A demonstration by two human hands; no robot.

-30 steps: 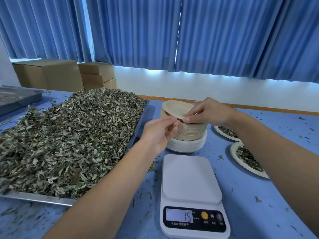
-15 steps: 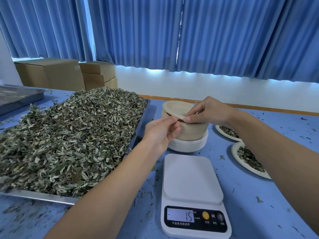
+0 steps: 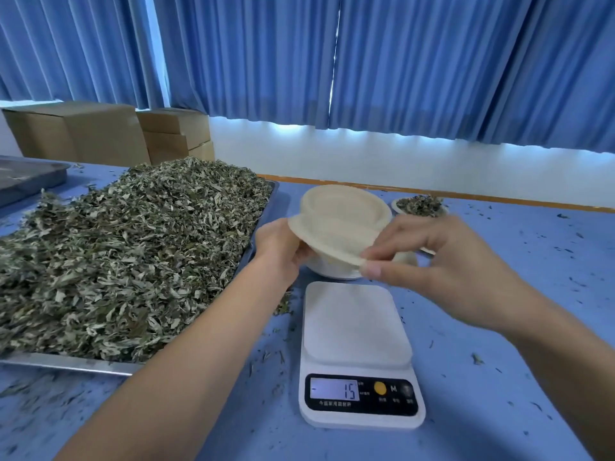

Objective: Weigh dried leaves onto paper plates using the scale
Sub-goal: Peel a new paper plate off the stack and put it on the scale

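A beige paper plate (image 3: 336,232) hangs tilted in the air above the plate stack (image 3: 332,272), of which only the white bottom edge shows. My left hand (image 3: 283,251) grips the plate's left rim and my right hand (image 3: 432,267) pinches its front right rim. The white digital scale (image 3: 357,331) sits just in front with a bare platform and its display reads 15. A big heap of dried leaves (image 3: 133,247) fills the metal tray (image 3: 73,367) on the left.
A filled paper plate (image 3: 421,206) stands at the back right; another is mostly hidden behind my right hand. A second metal tray (image 3: 30,178) lies at far left. Cardboard boxes (image 3: 100,134) stand behind the blue table (image 3: 515,377), which is strewn with leaf bits.
Both hands have lifted one plate off the stack and brought it nearer and higher. My right hand has moved right and toward me. The view has shifted downward.
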